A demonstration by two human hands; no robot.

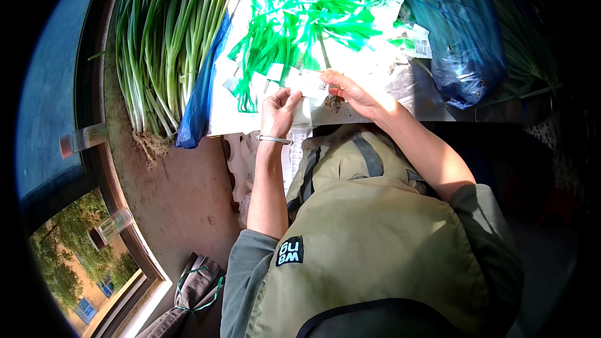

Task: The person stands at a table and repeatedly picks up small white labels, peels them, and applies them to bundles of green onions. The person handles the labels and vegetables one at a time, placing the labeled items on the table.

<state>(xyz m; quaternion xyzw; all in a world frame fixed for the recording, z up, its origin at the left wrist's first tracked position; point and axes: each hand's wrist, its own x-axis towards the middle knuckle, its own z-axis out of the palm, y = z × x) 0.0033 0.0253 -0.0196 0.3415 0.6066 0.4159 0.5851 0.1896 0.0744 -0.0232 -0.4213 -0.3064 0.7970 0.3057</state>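
My left hand point(281, 111), with a metal bangle at the wrist, pinches the left side of a white printed label point(311, 84) between thumb and fingers. On the label's right side my right hand point(346, 90) holds it with the fingertips. Just beyond both hands lies a pile of green plastic tie strips point(272, 37) with white tags on them, partly washed out by sunlight. A strip of printed labels point(296, 150) hangs below the table edge beside my left wrist. Some brown crumbs lie by my right fingers.
Green onions point(173, 47) with roots lie at the left beside a blue plastic bag point(197, 112). Another blue plastic bag point(460, 47) lies at the right, with more green leaves beyond it. A window stands at the far left; bundled grey cloth point(199, 286) is at the lower left.
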